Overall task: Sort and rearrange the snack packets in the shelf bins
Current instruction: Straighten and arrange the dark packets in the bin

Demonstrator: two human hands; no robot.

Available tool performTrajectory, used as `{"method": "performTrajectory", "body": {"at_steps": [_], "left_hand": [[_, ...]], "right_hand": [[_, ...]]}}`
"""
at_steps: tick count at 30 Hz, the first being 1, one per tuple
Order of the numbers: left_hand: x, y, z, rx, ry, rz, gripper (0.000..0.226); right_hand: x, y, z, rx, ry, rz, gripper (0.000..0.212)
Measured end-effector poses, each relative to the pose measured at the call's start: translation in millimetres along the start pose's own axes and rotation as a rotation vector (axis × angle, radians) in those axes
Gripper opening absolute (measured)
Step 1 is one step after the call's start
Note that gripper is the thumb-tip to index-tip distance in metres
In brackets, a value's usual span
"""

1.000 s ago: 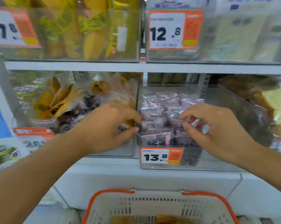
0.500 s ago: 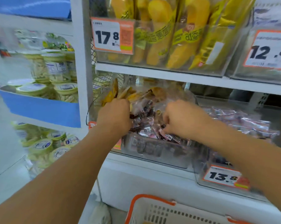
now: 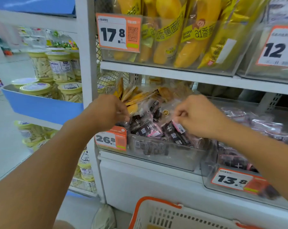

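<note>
— Where are the snack packets?
— The dark plum packets (image 3: 145, 129) are heaped in a clear bin (image 3: 166, 152) on the lower shelf, behind the 26.8 price tag (image 3: 111, 140).
— And the hands?
— The right hand (image 3: 197, 116) pinches the pink edge of one dark packet (image 3: 176, 131) at the heap's front. The left hand (image 3: 106, 111) has its fingers curled at the heap's left side, on clear wrapping; the exact hold I cannot tell.
— Around it?
— More packets in the 13.8 bin (image 3: 235, 179) to the right, banana bread bags (image 3: 181, 35) above, an orange-rimmed basket (image 3: 156, 212) below.
</note>
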State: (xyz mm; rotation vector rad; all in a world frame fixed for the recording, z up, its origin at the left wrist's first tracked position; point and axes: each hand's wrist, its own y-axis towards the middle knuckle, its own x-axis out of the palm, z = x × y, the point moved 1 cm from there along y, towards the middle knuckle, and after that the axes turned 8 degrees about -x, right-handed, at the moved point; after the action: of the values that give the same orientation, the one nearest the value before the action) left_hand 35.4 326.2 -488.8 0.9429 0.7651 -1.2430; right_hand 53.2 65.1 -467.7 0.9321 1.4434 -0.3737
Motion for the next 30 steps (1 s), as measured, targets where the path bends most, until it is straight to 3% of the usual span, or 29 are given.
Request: {"method": "performTrajectory", "body": {"at_steps": [5, 7, 9, 11, 15, 20, 25, 30], "left_hand": [[-16, -15, 38, 0.166, -0.311, 0.332, 0.015], [-17, -21, 60, 0.174, -0.483, 0.360, 0.016], [-7, -25, 82, 0.115, -0.727, 0.197, 0.019], [12, -29, 110, 0.010, -0.912, -0.053, 0.022], [51, -38, 171, -0.108, -1.019, -0.341, 0.019], [75, -52, 233, -0.152, -0.949, -0.395, 0.041], [90, -73, 271, 0.103, -0.753, -0.339, 0.068], [108, -71, 297, 0.201, -0.615, -0.280, 0.070]], "right_hand": [[-51, -38, 2, -0.008, 0.231, 0.282, 0.012], [-68, -59, 5, -0.014, 0.403, 0.359, 0.010], [-79, -79, 12, 0.007, 0.616, 0.386, 0.005], [-78, -98, 25, 0.086, 0.753, 0.363, 0.019], [-58, -135, 51, 0.321, 0.804, 0.353, 0.016], [-40, -174, 69, 0.525, 0.824, 0.442, 0.027], [-55, -189, 80, 0.575, 0.877, 0.586, 0.023], [-72, -208, 89, 0.524, 0.750, 0.768, 0.013]]}}
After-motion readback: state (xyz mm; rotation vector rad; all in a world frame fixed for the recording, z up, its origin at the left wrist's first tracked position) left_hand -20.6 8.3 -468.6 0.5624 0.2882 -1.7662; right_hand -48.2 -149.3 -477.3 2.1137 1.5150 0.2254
